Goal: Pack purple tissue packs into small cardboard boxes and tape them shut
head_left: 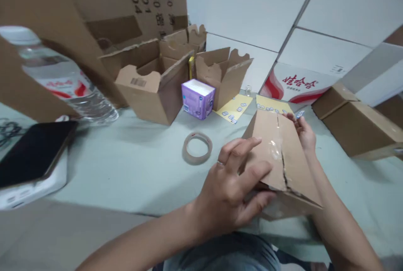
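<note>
Fingers [241, 147] of left hand [229, 187] are spread over taped cardboard box [285, 157], thumb curled at its near edge. Box's 1 o'clock corner is gripped by right hand [304, 133]. Tape roll [197, 148] is seen at box's 9 o'clock, apart.

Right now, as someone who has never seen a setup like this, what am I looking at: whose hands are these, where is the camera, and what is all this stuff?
There is no machine here. These are a person's two bare hands, filmed by a single camera worn on the head, looking forward and down. The left hand and the right hand both hold a taped cardboard box, tilted above the pale table. Around it are a roll of clear tape, a small purple box, yellow sticker sheets, open cartons, a water bottle and a dark phone.
</note>
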`<state>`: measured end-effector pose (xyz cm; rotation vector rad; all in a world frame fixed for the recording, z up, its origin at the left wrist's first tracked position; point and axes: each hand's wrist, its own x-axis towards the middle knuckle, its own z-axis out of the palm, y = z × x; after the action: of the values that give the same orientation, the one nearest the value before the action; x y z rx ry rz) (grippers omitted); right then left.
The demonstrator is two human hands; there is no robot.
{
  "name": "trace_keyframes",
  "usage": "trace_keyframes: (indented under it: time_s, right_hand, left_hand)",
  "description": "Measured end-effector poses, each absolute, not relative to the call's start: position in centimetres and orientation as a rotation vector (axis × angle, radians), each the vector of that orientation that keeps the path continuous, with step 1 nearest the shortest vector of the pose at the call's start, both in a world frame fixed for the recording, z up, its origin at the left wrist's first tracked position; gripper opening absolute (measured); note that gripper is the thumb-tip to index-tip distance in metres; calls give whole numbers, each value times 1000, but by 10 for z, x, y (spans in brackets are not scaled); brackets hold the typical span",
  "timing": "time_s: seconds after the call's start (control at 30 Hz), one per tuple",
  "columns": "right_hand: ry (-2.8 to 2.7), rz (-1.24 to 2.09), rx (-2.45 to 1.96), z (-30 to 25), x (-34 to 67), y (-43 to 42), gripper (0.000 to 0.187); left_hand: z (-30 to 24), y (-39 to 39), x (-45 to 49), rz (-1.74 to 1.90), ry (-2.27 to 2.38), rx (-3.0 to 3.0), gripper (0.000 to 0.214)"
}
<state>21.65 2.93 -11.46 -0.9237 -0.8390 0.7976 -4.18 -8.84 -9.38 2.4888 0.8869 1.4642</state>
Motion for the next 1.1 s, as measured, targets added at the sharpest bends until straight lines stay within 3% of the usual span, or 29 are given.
trace_keyframes:
  time_s: [0.17,0.23,0.3,0.37,0.47,0.67,1.03,1.1]
  right_hand:
    - [-810,264,-729,-82,246,-46,22]
    - [-905,229,-746,-76,246,-100,22]
    - [-1248,475,-886,-76,232,-150,13]
    - [-1773,411,-1021,-83,209,-185,8]
    - [-2037,141,-1176,-103,178,-201,12]
    - [-1790,-234,-1321,-141,165,-185,8]
    - [-1307,-255,-1394,-166,193,-187,15]
    - [-1245,-272,-1359,-178,196,-190,38]
  left_hand:
    - [-124,-81,-22,1343,935,2520,29]
    - [-129,-82,-17,1310,938,2517,31]
    - [-128,-85,-13,1274,929,2506,33]
    - [-124,-89,-10,1246,937,2488,32]
    - [-118,-97,-8,1202,900,2440,34]
    - [-122,-105,-9,1087,724,2495,55]
    - [-134,-102,9,1291,755,2476,46]
    - [-134,-108,12,1312,783,2441,45]
